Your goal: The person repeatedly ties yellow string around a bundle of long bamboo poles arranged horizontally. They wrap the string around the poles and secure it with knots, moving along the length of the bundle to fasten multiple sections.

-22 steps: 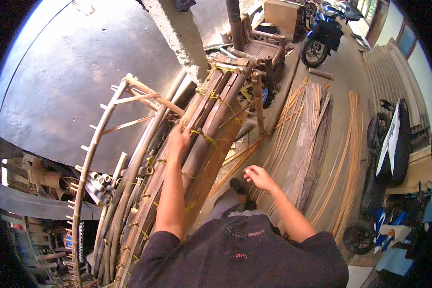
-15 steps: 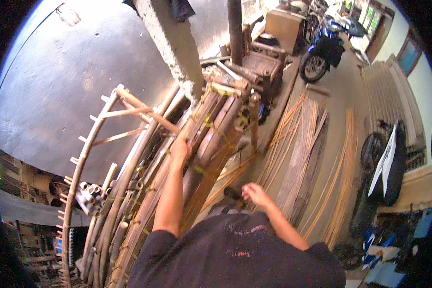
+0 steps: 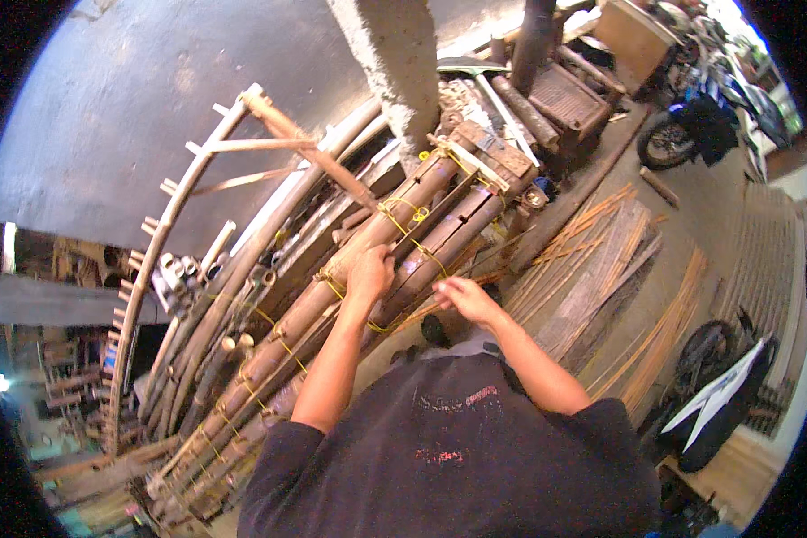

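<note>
Two long brown bamboo poles (image 3: 282, 318) lie side by side, slanting from lower left to upper right, with yellow cord (image 3: 400, 221) wound round them at intervals. On the nearer side of the first pole rests my left hand (image 3: 370, 274), its fingers curled toward the gap between the poles; what they pinch is hidden. Just right of the second pole, my right hand (image 3: 466, 299) has its thumb and fingers pressed together, at the end of a taut stretch of the cord. A short wooden crosspiece (image 3: 475, 166) spans the poles' far end.
A curved bamboo frame with pegs (image 3: 163, 224) stands left, near a rough concrete post (image 3: 390, 76). Bamboo strips (image 3: 668, 327) and boards (image 3: 592, 287) lie on the floor at right. One motorcycle (image 3: 690, 134) stands far right, another vehicle (image 3: 722, 399) nearer.
The view has swung, so the poles sit further right and closer. My right hand has risen from beside my body to the cord at the second pole. My left hand stays by the first pole.
</note>
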A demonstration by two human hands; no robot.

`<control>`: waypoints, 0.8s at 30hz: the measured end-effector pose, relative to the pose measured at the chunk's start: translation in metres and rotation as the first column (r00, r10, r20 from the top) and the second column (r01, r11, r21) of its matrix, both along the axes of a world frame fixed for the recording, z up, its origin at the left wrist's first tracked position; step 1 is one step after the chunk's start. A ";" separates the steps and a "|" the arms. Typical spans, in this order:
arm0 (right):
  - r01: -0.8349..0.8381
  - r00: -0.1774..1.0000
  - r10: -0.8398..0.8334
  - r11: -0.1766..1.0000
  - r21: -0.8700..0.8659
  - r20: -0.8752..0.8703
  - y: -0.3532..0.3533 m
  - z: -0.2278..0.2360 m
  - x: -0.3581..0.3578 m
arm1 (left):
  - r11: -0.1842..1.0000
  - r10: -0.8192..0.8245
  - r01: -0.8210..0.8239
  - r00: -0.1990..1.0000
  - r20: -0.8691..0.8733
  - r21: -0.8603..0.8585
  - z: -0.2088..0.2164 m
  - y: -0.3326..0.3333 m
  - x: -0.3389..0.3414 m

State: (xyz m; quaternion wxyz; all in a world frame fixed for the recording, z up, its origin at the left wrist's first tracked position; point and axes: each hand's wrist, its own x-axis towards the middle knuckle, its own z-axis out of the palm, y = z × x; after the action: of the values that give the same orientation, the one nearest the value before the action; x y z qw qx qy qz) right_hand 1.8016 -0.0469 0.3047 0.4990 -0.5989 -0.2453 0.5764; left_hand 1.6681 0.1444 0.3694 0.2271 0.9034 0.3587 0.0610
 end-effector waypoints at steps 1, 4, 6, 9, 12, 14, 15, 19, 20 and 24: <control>0.127 0.913 -0.134 0.991 -0.044 -0.386 0.008 0.014 0.008 | 0.999 0.033 -0.032 0.999 0.039 -0.033 -0.006 -0.003 0.011; 0.530 0.400 -0.542 0.794 -0.296 -0.739 0.045 0.032 0.016 | 0.995 0.096 -0.095 0.985 0.146 -0.009 -0.030 -0.008 0.033; 0.797 0.430 -0.592 0.604 -0.021 -0.682 0.088 0.031 0.007 | 0.987 0.159 -0.159 0.986 0.057 -0.005 -0.018 -0.013 0.041; 0.407 0.913 -0.355 0.755 0.513 -0.202 0.124 0.076 -0.030 | 0.984 0.127 -0.152 0.964 0.232 0.092 -0.070 -0.005 0.026; -0.656 0.617 0.228 0.678 0.332 0.753 0.168 0.114 0.001 | 0.982 -0.014 -0.056 0.929 0.370 0.179 -0.091 0.003 0.017; -0.520 0.268 0.286 0.847 -0.112 0.920 0.189 0.112 0.040 | 1.000 0.016 -0.012 0.983 0.184 -0.023 -0.042 0.001 0.027; -0.445 0.270 0.319 0.878 -0.176 0.908 0.181 0.106 0.052 | 0.991 0.051 -0.024 0.975 0.216 -0.129 -0.015 -0.004 0.034; -0.421 0.417 0.418 0.876 -0.236 0.807 0.172 0.068 0.049 | 0.973 0.114 -0.090 0.988 0.101 -0.215 -0.014 -0.001 0.027; -0.411 0.464 0.391 0.890 -0.198 0.795 0.173 0.072 0.050 | 0.977 0.111 -0.089 0.988 0.108 -0.195 -0.017 0.001 0.028; -0.022 0.936 -0.168 0.847 0.531 0.308 0.162 0.115 0.062 | 0.985 0.152 -0.135 0.973 0.172 -0.105 -0.033 -0.005 0.034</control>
State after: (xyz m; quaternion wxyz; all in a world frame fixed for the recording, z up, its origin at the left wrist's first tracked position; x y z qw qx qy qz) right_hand 1.8638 0.1152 0.4194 0.6150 -0.5393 -0.4534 0.3540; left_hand 1.7019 0.1398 0.3364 0.2954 0.8544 0.4034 0.1418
